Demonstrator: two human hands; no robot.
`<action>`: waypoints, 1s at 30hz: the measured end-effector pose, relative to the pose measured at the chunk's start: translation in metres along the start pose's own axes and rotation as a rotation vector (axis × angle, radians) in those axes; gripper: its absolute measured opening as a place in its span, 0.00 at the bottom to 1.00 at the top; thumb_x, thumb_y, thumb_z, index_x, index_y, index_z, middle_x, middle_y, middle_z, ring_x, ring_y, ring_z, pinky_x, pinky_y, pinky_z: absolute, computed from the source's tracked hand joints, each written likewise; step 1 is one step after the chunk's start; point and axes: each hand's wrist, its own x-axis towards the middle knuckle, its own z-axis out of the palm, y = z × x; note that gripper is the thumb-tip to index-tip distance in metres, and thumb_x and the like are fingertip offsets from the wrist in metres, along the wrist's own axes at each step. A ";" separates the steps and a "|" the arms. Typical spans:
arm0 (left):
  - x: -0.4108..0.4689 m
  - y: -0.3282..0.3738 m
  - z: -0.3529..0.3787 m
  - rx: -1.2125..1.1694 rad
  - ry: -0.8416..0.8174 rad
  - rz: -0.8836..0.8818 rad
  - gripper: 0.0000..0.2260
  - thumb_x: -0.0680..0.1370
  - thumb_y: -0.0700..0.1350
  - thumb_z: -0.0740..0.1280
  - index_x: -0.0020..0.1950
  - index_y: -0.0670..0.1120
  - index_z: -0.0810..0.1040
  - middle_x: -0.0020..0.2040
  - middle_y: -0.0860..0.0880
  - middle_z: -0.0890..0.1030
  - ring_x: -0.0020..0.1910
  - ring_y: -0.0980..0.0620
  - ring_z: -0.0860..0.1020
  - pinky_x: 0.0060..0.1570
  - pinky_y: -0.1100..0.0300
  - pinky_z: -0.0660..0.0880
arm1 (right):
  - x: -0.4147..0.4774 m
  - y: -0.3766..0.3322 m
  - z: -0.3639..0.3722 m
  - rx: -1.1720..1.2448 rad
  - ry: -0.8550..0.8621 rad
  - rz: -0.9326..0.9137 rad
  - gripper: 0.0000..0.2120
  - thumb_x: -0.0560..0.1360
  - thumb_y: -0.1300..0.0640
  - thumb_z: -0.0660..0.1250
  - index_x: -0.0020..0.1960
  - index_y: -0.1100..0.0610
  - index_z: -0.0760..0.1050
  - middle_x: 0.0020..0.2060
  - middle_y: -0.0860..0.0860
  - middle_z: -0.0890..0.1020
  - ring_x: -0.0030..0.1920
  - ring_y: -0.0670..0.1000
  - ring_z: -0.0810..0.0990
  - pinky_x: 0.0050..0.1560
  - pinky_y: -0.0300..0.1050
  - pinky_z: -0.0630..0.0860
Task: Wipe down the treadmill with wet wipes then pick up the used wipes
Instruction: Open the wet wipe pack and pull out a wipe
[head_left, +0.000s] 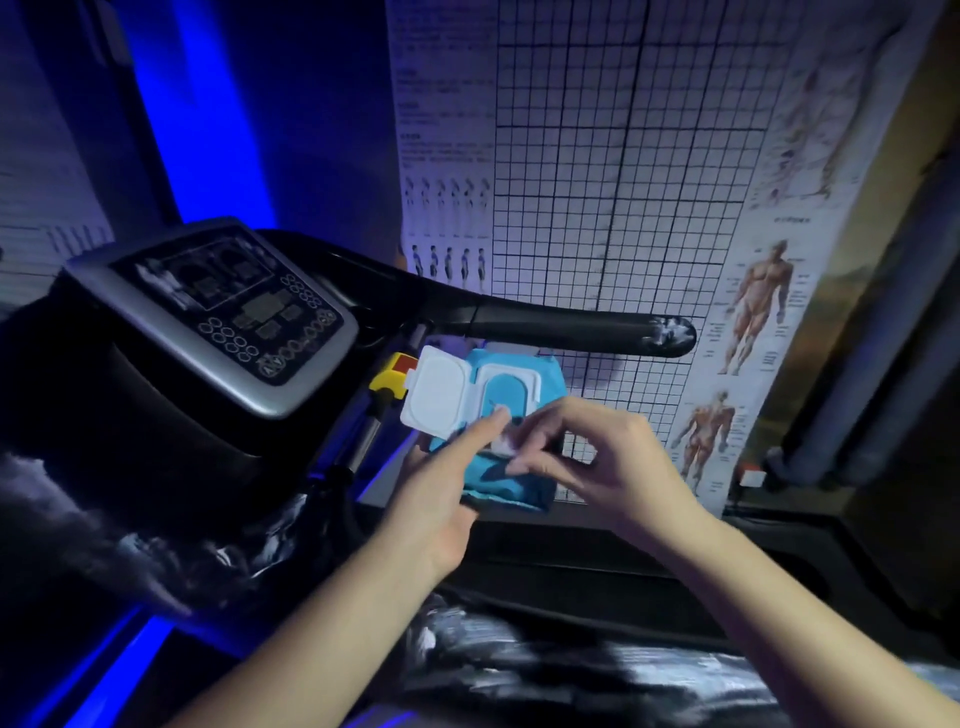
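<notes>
Blue light (208, 130) glows beside a grid chart (623, 156) and muscle-anatomy poster (753, 312) on the wall.

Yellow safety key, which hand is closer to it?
Left. The left hand, holding the wipes pack, is just below-right of the yellow safety key; the right hand is farther right, pinching a wipe.

Curled left grip (440, 496), pinched right grip (597, 462).

Print on wall charts (447, 104) and treadmill console (223, 306) is blurred, unreadable.
</notes>
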 end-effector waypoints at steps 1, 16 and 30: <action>-0.001 0.001 -0.001 0.002 -0.019 -0.003 0.32 0.65 0.50 0.85 0.67 0.45 0.83 0.60 0.44 0.86 0.62 0.42 0.84 0.70 0.41 0.75 | 0.001 -0.003 -0.006 0.062 -0.031 0.077 0.09 0.71 0.54 0.77 0.43 0.58 0.82 0.43 0.47 0.85 0.48 0.48 0.84 0.53 0.51 0.79; -0.020 0.006 0.048 -0.064 0.030 0.126 0.38 0.61 0.47 0.85 0.70 0.46 0.76 0.57 0.47 0.87 0.58 0.45 0.86 0.66 0.41 0.78 | 0.025 0.004 -0.034 0.315 0.521 0.322 0.10 0.82 0.49 0.62 0.49 0.55 0.68 0.43 0.61 0.78 0.43 0.57 0.78 0.51 0.66 0.78; -0.026 -0.007 0.081 -0.069 0.172 0.192 0.23 0.72 0.37 0.79 0.65 0.47 0.79 0.51 0.48 0.89 0.47 0.48 0.88 0.44 0.50 0.84 | 0.060 0.005 -0.142 0.701 1.205 0.493 0.18 0.85 0.55 0.60 0.37 0.55 0.65 0.29 0.48 0.69 0.23 0.44 0.70 0.28 0.36 0.67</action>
